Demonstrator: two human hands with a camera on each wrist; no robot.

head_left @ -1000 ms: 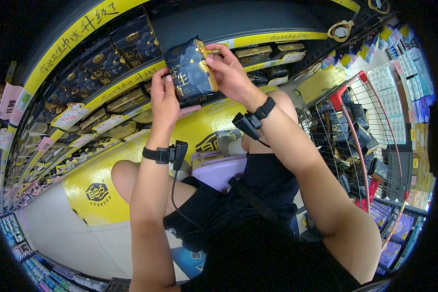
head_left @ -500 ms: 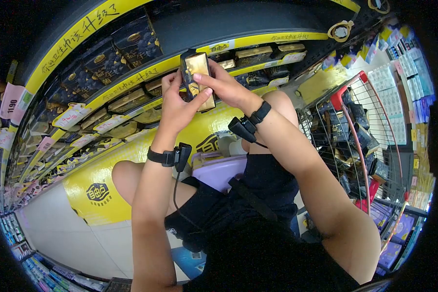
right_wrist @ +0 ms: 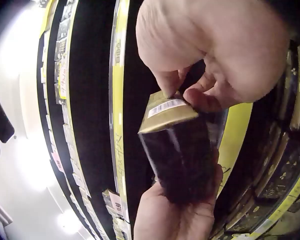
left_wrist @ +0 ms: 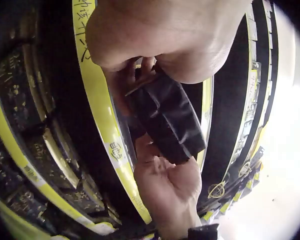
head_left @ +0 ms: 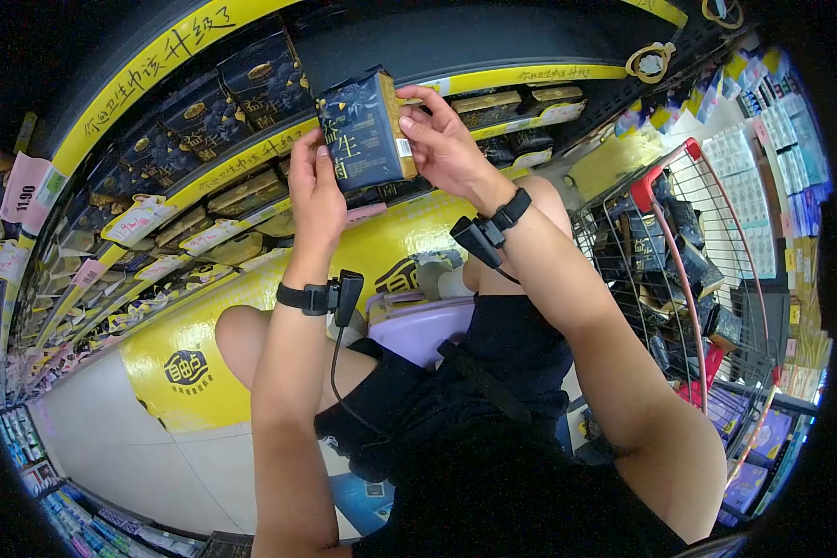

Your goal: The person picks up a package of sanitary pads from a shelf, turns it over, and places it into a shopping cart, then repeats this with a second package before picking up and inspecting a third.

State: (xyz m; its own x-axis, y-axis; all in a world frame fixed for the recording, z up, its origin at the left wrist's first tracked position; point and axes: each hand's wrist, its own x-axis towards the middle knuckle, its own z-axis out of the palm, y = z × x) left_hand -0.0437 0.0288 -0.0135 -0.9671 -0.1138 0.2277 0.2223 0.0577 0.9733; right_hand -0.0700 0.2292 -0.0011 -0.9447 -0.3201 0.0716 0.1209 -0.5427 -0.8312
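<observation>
The left hand (head_left: 318,191) holds a dark blue pack (head_left: 361,130) by its lower left edge, thumb on the printed face and fingers behind; the right hand (head_left: 446,149) pinches the gold side at the right, thumb and fingers drawn close together near a white barcode label (right_wrist: 165,107); the pack is tilted, raised in front of the yellow front edge (head_left: 549,73) of the upper shelf (head_left: 391,37). Towards that shelf's left end stands a row of similar dark packs (head_left: 195,130); a pink price tag (head_left: 26,197) reading 11.90 hangs farther left; more packs, some gold, line the tiers below.

A cart (head_left: 644,191) with red corners stands to the person's right, dark packs (head_left: 649,244) heaped inside its wire walls; a lilac plastic object (head_left: 423,333) sits between the person's legs, and a yellow sheet (head_left: 186,400) lies on the floor along the shelf's foot.
</observation>
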